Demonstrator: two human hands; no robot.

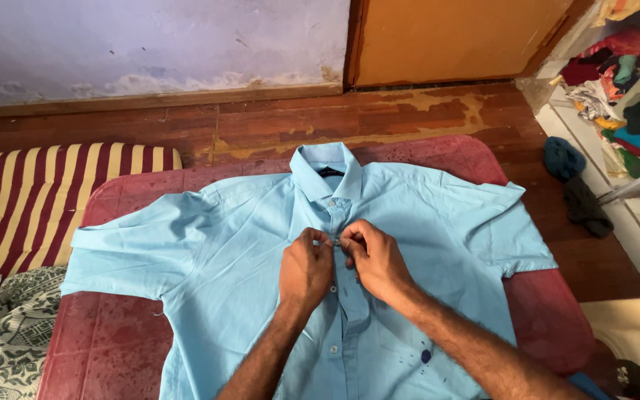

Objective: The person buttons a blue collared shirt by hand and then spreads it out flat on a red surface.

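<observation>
A light blue short-sleeved shirt [231,244] lies front up, spread flat on a dark red table [105,341], collar pointing away from me. My left hand [305,268] and my right hand [373,258] meet at the button placket just below the collar. Both pinch the fabric edges around a small white button there. Lower white buttons show along the placket. A dark blue stain [426,356] marks the shirt near my right forearm.
A red-and-yellow striped cushion [31,200] and a patterned grey cloth [1,333] lie at the left. Worn wooden floor, a wall and an orange door [453,37] are beyond the table. Piled clothes [631,96] fill shelves at the right, with dark garments [575,192] on the floor.
</observation>
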